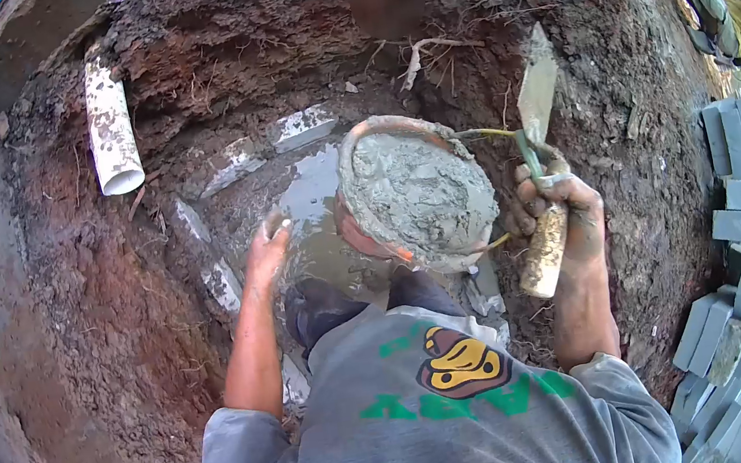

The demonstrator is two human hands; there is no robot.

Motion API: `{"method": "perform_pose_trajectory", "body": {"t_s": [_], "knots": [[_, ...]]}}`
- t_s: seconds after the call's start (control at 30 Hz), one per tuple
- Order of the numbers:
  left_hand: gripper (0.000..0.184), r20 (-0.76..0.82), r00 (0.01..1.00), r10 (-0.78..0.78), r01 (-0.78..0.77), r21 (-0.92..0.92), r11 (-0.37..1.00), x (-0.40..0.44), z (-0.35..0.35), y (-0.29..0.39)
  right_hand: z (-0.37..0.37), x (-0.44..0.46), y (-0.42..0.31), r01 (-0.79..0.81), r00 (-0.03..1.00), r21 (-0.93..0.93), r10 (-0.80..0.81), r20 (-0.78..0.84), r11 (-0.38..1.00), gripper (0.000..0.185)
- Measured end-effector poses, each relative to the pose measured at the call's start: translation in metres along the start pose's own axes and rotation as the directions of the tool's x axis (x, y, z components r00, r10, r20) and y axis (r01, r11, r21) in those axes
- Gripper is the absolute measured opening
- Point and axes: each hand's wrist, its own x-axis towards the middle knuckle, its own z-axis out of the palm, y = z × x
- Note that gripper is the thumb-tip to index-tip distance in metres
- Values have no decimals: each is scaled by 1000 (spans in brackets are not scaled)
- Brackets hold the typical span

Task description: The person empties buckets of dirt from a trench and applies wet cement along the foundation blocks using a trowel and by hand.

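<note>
My right hand (567, 204) is closed around a pointed trowel (537, 85), its blade up and its mud-caked grip angled down. The same fist also holds the bucket's wire handle by its green sleeve (528, 154). From that handle, a reddish bucket (363, 234) full of wet grey mortar (422, 191) tilts to the left of my right hand. My left hand (270, 244) is left of the bucket and apart from it, over muddy water, with thumb and fingers apart and nothing visible in them. Part of its fingers is turned out of sight.
Pale bricks (301, 127) line the edge of the muddy pit where I stand. A white pipe (113, 135) sticks out of the dirt wall at upper left. Stacked grey blocks (739, 222) lie along the right side. Roots (431, 52) hang from the soil ahead.
</note>
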Motion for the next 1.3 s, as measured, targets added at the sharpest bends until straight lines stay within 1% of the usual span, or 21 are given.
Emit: {"method": "perform_pose_trajectory", "body": {"t_s": [0.03,0.1,0.17,0.2,0.23,0.3,0.37,0.43,0.5,0.57,0.67,0.73,0.77,0.83,0.9,1.07,1.13,1.17,1.2,1.27,1.3], "knots": [[54,-188,982,-25,23,-9,1000,-10,-25,-28,-4,23,36,-134,991,-10,134,-25,991,24],[51,-398,859,-321,231,-258,938,-49,-58,-50,-12,81,110,-304,951,-21,302,-66,952,6],[51,-450,784,-427,218,-444,869,-87,-75,-92,-12,134,187,-472,882,-115,468,-59,874,4],[50,-491,742,-457,236,-447,863,-99,-73,-105,-15,163,235,-434,894,-234,447,3,870,5],[48,-531,686,-497,268,-451,851,-121,-72,-122,-4,180,266,-494,862,-262,505,-29,829,6],[48,-528,704,-475,198,-495,846,-146,-73,-205,13,201,318,-555,831,-278,539,-138,784,7],[48,-524,600,-604,331,-525,784,-161,-47,-191,-27,245,404,-487,854,-471,514,-79,736,9],[46,-496,533,-685,414,-553,723,-157,-29,-191,-39,270,427,-529,802,-511,596,-41,677,12],[45,-457,572,-681,460,-509,728,-138,-17,-216,-55,288,446,-339,861,-668,505,64,662,16],[44,-408,634,-656,498,-433,751,-115,-7,-224,-104,317,488,-170,864,-741,460,204,649,20],[42,-345,754,-559,469,-313,826,-41,-5,-234,-140,322,516,-57,916,-853,367,163,519,26],[41,-350,815,-461,393,-250,885,15,-9,-239,-104,302,488,-289,890,-794,456,-17,534,28],[41,-339,836,-432,387,-194,901,39,-6,-217,-102,290,482,-323,858,-765,513,11,557,28],[51,-306,840,-447,454,-55,890,88,3,-180,-105,291,484,-371,802,-696,590,94,615,28],[51,-358,792,-495,529,-2,849,136,34,-226,-117,283,501,-409,788,-685,612,68,603,30],[66,-307,781,-544,561,-38,827,195,92,-301,-149,264,501,-568,685,-576,726,64,587,36],[62,-296,688,-663,710,83,699,195,88,-279,-152,266,491,-628,652,-471,749,117,620,34],[60,-289,640,-712,765,149,627,194,92,-270,-164,272,493,-596,660,-522,743,115,610,33],[43,-471,622,-625,763,185,620,191,105,-277,-182,280,496,-559,676,-569,729,109,603,32],[36,-491,637,-594,718,96,690,183,123,-347,-221,291,486,-460,760,-712,649,-7,531,33],[32,-460,617,-638,688,-78,722,172,130,-383,-229,301,465,-289,803,-878,596,-5,382,33]]}}
